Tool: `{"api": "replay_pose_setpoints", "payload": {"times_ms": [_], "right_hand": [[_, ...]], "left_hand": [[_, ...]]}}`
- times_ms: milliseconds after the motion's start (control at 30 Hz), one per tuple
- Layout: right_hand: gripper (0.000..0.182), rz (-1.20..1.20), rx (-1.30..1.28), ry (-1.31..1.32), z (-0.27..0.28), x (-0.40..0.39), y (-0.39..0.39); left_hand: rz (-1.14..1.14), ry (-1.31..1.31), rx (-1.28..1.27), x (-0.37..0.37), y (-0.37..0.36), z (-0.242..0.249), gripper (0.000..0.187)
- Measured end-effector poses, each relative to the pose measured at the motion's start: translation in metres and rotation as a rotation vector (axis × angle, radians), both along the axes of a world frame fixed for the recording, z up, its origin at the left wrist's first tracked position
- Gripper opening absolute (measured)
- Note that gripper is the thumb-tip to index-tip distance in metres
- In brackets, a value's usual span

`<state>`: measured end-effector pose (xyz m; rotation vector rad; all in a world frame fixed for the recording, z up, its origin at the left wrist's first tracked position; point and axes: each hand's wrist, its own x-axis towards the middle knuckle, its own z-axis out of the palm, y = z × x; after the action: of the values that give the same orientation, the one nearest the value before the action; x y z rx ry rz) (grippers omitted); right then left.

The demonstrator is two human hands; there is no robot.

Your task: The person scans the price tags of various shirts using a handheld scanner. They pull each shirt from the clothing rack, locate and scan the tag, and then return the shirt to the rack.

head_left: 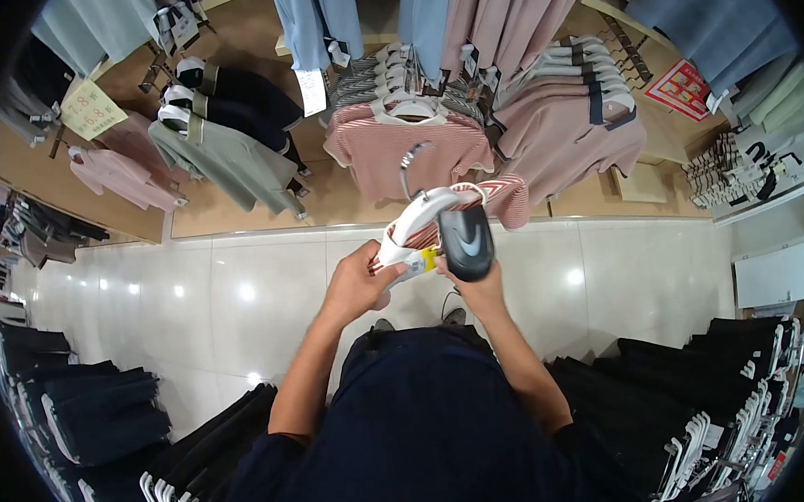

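In front of my body, a red-and-white striped shirt [507,188] hangs on a white hanger [415,216], its metal hook pointing away from me. My left hand [359,282] is closed at the near end of the hanger, with the thumb pressed on a white tag [413,269] that has a yellow patch. My right hand [481,292] is wrapped around a dark handheld barcode scanner [466,242]. The scanner head lies over part of the striped cloth, close beside the tag. Most of the shirt is hidden below the hanger and my hands.
Ahead, a rack holds pink striped shirts [395,149], plain pink shirts [580,136] and a grey-green top [228,161]. Blue trousers [334,13] hang above. Dark garments on white hangers [163,496] stand either side of me. Pale tiled floor [264,279] runs between.
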<state>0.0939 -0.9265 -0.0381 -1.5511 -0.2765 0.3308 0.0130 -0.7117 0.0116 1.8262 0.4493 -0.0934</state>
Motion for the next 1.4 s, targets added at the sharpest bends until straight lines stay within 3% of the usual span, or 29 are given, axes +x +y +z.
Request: {"api": "replay_pose_setpoints", "payload": {"times_ms": [67,167,300,367,400,467,567,700,767,833,933,1033,1067,1267,1400], "right_hand": [[0.027,0.009,0.115,0.076,0.020,-0.007,0.020],[0.025,-0.053,-0.048,0.140,0.014,-0.003,0.013],[0.021,-0.209,0.123,-0.060,0.016,0.017,-0.015],[0.022,-0.259,-0.070,-0.193,0.042,0.014,-0.023],[0.024,-0.303,-0.025,-0.251,0.036,0.017,-0.024],[0.025,-0.292,0.048,-0.195,0.021,0.017,-0.021],[0.032,-0.168,-0.107,-0.257,0.032,0.005,-0.018],[0.037,-0.048,0.049,-0.028,-0.004,-0.002,-0.009],[0.034,-0.006,-0.110,-0.046,-0.019,-0.009,0.005],[0.027,-0.009,0.115,0.171,-0.010,-0.018,0.026],[0.029,-0.029,0.106,0.139,-0.020,-0.016,0.030],[0.020,-0.129,0.130,0.203,-0.008,-0.002,0.007],[0.018,-0.179,0.261,0.231,0.006,0.003,0.003],[0.020,-0.253,0.083,-0.117,0.022,0.036,-0.017],[0.028,-0.115,-0.049,-0.117,-0.008,0.050,-0.039]], "left_hand": [[-0.008,-0.023,0.085,0.000,-0.005,0.001,0.039],[-0.015,-0.047,0.077,-0.003,-0.001,-0.007,0.042],[-0.020,0.009,0.065,-0.011,0.009,0.001,0.044],[-0.054,0.001,0.177,-0.013,0.013,0.005,0.043],[-0.081,-0.014,0.254,-0.013,0.014,0.005,0.042],[-0.103,-0.041,0.302,-0.014,0.016,0.001,0.039],[-0.122,-0.013,0.270,-0.016,0.019,0.006,0.035],[-0.119,-0.089,0.200,-0.022,0.021,0.004,0.030],[-0.115,-0.074,0.212,-0.020,0.019,0.006,0.031],[-0.087,-0.048,0.207,-0.018,0.017,0.010,0.031],[-0.047,-0.047,0.254,-0.012,0.020,0.011,0.031],[-0.060,-0.080,0.347,-0.011,0.017,0.000,0.030],[-0.064,-0.049,0.323,-0.007,0.016,0.007,0.029],[-0.176,-0.018,0.292,0.013,-0.003,-0.006,0.034],[-0.185,0.045,0.254,0.032,-0.020,0.000,0.031]]}}
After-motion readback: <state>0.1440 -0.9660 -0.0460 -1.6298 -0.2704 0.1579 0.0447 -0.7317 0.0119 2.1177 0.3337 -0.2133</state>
